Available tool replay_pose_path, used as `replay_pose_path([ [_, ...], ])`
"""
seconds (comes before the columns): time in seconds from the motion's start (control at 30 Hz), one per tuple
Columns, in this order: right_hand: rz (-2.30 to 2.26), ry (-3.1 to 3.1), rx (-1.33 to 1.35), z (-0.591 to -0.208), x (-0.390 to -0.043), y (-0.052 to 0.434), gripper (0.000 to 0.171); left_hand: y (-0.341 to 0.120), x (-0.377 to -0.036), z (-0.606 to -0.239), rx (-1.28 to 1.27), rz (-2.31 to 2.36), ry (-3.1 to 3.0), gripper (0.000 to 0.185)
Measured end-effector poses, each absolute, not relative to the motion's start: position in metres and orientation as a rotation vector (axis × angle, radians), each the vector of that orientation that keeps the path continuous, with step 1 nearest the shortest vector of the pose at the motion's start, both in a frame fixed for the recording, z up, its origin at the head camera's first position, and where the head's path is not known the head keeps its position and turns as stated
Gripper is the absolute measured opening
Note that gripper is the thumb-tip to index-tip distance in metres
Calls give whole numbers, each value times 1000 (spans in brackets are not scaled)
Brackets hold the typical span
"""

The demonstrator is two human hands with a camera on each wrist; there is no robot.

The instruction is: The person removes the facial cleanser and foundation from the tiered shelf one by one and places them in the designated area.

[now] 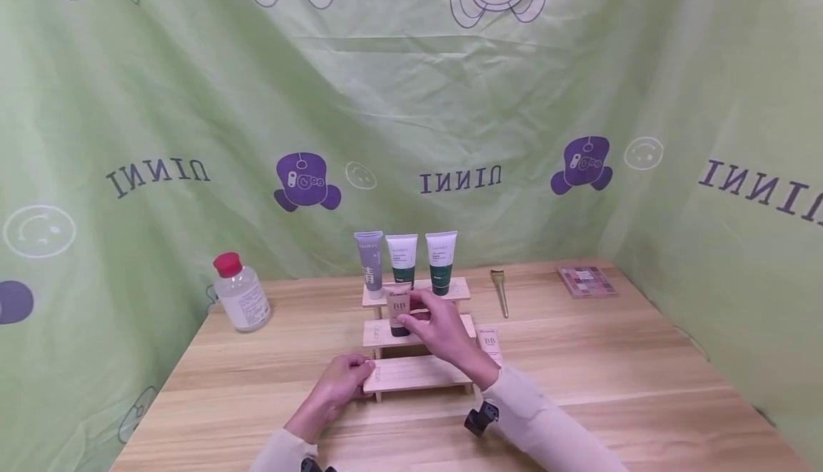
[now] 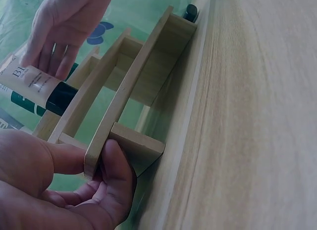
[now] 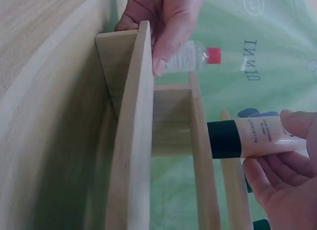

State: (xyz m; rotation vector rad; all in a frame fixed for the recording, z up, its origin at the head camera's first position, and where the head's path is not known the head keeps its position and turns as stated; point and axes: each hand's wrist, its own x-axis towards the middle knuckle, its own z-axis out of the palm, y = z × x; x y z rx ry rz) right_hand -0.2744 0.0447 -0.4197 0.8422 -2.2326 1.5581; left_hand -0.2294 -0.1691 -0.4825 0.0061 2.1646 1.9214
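Clear bottle with red cap far left of hands; brush, eyeshadow palette far right; 3 tubes behind.

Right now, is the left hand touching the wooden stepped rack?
Touching. The left wrist view shows the left hand pinching the end of the wooden stepped rack's lowest step, thumb under its edge.
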Motion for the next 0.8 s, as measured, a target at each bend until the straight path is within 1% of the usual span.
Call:
replay_pose_path([
  [0.2, 1490, -2209, 843, -422, -275, 44, 24, -169, -230, -483, 5, 1925, 2156, 32],
  [0.4, 1560, -2171, 801, -409, -268, 63, 22, -170, -229, -483, 2, 1916, 2168, 30],
  [0.53, 1660, -2189, 689, -395, -263, 94, 26, -171, -229, -484, -7, 1900, 2184, 29],
  [0.63, 1678, -2241, 578, -386, -263, 126, 30, -171, -229, -482, -23, 1885, 2189, 31],
  [0.8, 1646, -2370, 332, -391, -266, 182, 32, -169, -228, -479, -63, 1850, 2220, 31],
])
